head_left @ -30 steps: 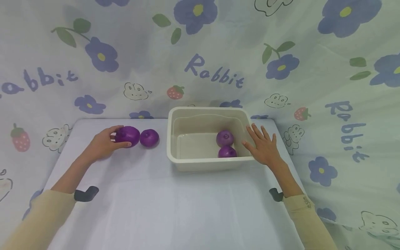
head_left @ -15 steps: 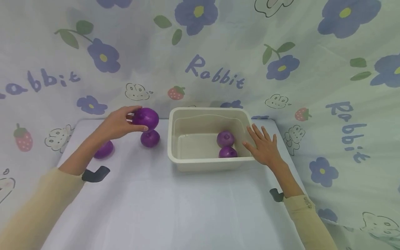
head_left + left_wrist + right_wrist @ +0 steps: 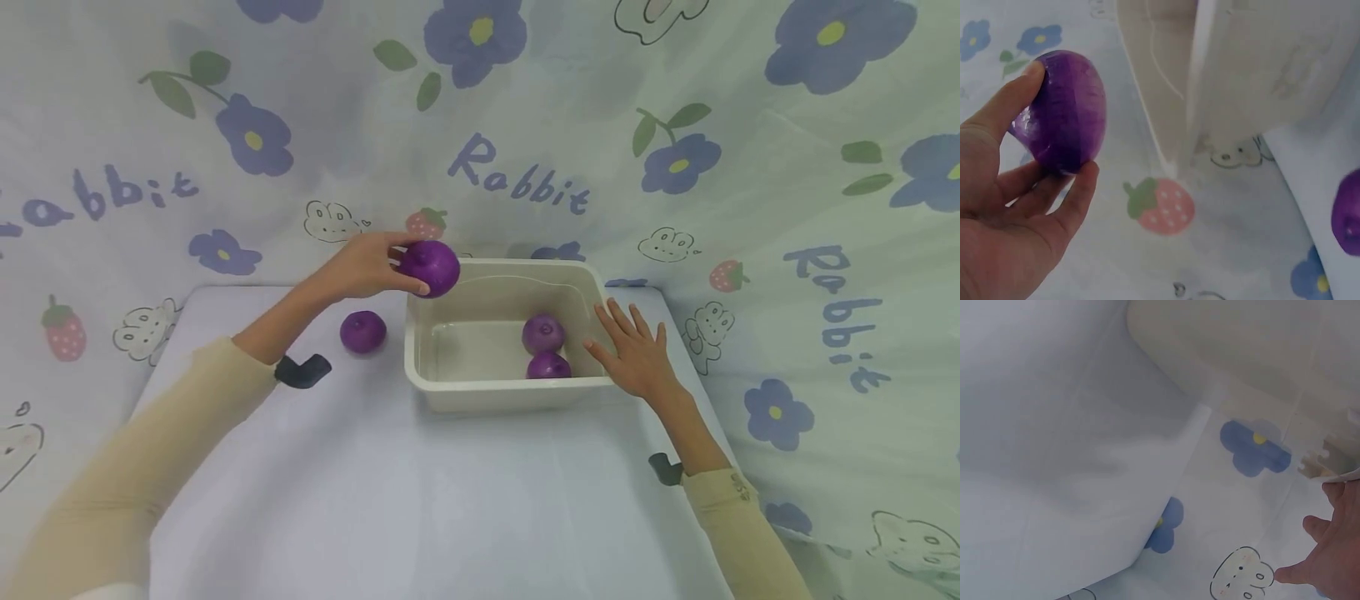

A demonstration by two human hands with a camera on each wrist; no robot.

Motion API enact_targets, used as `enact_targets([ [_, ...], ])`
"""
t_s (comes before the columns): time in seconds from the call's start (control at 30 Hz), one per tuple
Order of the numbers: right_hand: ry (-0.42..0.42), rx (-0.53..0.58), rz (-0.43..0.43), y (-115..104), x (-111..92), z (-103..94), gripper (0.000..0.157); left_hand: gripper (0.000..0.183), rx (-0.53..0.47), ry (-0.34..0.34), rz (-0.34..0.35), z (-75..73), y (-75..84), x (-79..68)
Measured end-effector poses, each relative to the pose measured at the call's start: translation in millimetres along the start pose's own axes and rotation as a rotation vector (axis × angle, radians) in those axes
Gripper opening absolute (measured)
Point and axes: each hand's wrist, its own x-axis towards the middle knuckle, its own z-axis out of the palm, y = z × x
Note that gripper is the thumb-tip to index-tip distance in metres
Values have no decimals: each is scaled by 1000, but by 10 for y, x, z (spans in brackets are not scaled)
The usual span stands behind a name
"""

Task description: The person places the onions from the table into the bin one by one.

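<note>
My left hand [image 3: 363,267] grips a purple onion [image 3: 435,268] between thumb and fingers, raised over the back left corner of a cream plastic box [image 3: 510,386]. In the left wrist view the thumb lies on one side of the held onion [image 3: 1069,112] and the fingertips on the other. Two more purple onions, one behind [image 3: 543,334] the other [image 3: 549,365], lie at the right inside the box. Fingers spread, my right hand [image 3: 637,354] rests at the box's right rim. The right wrist view catches only part of this hand [image 3: 1335,550].
Another purple onion [image 3: 363,332] sits on the white table [image 3: 465,500] left of the box. A curtain [image 3: 360,142] printed with flowers and rabbits hangs behind and around the table. My left forearm crosses the table's left part.
My left hand has lifted its onion off the table and carried it right to the box. An onion seen at the left half a second ago is now hidden behind the forearm. The right hand stays put.
</note>
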Motion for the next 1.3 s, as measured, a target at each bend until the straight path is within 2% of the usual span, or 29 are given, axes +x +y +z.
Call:
enact_targets([
  [0.13, -2, -6, 3, 0, -3, -3, 72, 82, 9, -41, 85, 105, 123, 227],
  [0.23, -1, -9, 5, 10, 2, 8, 72, 79, -33, -86, 122, 199, 193, 393],
  [0.4, 5, -6, 7, 8, 8, 16, 72, 80, -99, -156, 110, 354, 299, 610],
  [0.57, 3, -6, 2, -1, 13, 7, 72, 79, -76, -207, 132, 506, 355, 791],
  [0.77, -5, -10, 6, -6, 16, -6, 72, 77, -3, -258, 154, 746, 322, 1004],
  [0.9, -4, -6, 9, 2, 18, 2, 71, 75, 83, -285, 149, 907, 292, 1121],
  [1.07, -2, -1, 19, 7, 22, 17, 72, 73, 143, -327, 134, 1063, 251, 1214],
  [1.3, -3, -8, 9, 26, 14, 22, 71, 66, 78, -386, 94, 1218, 177, 1257],
])
